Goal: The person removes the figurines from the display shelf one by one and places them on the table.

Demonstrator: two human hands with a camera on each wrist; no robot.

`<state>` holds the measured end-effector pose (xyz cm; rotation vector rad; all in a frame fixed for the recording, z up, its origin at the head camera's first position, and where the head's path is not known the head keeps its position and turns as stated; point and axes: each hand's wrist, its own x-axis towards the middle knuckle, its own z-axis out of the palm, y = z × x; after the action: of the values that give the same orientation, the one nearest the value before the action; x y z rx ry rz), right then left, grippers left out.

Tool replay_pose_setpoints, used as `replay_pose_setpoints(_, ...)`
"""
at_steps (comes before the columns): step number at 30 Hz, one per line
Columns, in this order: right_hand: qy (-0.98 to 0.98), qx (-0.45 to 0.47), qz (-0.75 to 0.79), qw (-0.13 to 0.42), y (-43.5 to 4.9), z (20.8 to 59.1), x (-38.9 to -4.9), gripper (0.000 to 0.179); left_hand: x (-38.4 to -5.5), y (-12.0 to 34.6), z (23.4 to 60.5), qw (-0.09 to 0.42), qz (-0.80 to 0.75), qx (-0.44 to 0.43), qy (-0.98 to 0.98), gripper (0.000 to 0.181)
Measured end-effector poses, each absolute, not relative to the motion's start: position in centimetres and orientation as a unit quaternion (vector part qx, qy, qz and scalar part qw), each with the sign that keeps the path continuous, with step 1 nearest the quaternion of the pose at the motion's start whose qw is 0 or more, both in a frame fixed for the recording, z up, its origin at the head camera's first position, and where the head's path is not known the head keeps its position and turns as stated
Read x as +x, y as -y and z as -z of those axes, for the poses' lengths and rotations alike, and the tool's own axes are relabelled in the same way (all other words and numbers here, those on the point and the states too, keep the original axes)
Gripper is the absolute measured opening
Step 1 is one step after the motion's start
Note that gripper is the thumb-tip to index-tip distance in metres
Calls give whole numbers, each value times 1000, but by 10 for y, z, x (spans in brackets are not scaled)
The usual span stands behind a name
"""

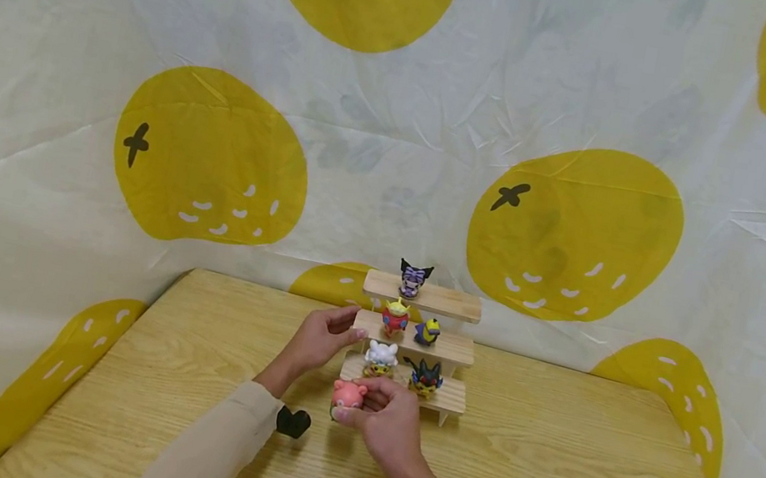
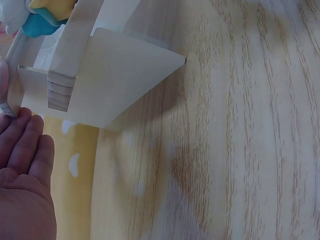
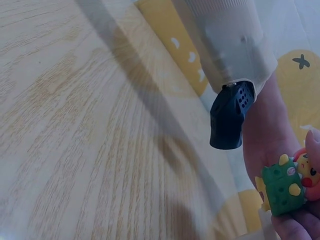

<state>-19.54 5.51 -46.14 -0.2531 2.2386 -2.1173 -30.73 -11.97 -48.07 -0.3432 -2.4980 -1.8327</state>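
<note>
My right hand [image 1: 393, 427] pinches a small pink-hooded figurine [image 1: 347, 395] between thumb and fingers, in front of the lowest shelf's left end. In the right wrist view the figurine's green body [image 3: 283, 187] and yellow face show. My left hand [image 1: 321, 339] holds the left end of the middle shelf of a three-step wooden display stand [image 1: 454, 397], thumb on one side of the board and fingers on the other. A white-hooded figurine [image 1: 382, 357] and a black-eared figurine [image 1: 426, 378] stand on the lowest step.
The middle step bears a red figurine [image 1: 395, 319] and a yellow-and-blue figurine [image 1: 427, 332]. A black-and-purple figurine [image 1: 412, 279] stands on the top step. The stand is on a wood-grain table [image 1: 564, 472], before a white curtain [image 1: 391, 190] with yellow fruit prints.
</note>
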Motion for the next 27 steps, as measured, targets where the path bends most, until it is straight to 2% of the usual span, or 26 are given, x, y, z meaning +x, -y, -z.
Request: replay_pose_setpoints(27, -739, -58, 671, 29, -53, 473, -200, 40, -309, 120, 484, 11, 590, -108, 800, 64)
